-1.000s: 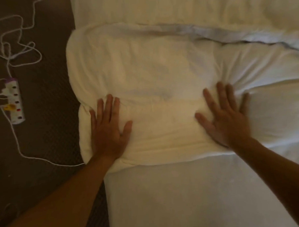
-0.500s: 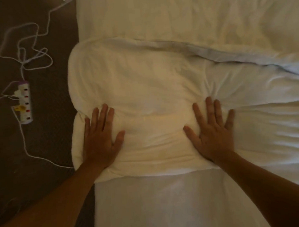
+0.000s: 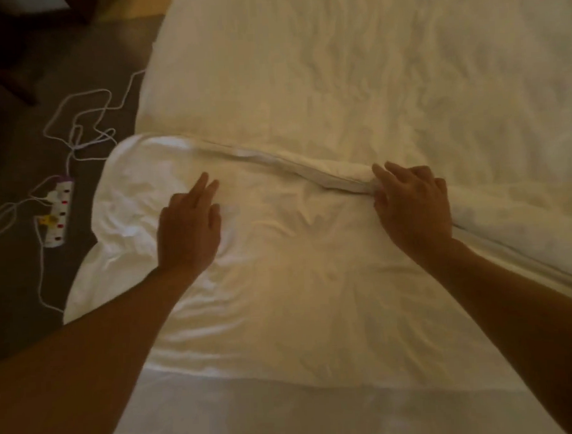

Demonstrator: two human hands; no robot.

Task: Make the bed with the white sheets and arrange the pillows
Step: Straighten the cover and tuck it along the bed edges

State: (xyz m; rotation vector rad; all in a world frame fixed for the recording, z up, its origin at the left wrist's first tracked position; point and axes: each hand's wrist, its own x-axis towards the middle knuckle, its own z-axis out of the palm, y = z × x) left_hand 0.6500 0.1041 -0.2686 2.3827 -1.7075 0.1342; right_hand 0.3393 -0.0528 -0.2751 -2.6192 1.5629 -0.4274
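On the dark floor, off to the left of the left hand, lie a power strip and a loose white cord. The white sheet lies wrinkled on the bed under both hands. The left hand rests on it with straight fingers. The right hand pinches the sheet's fold. The hands are well apart.
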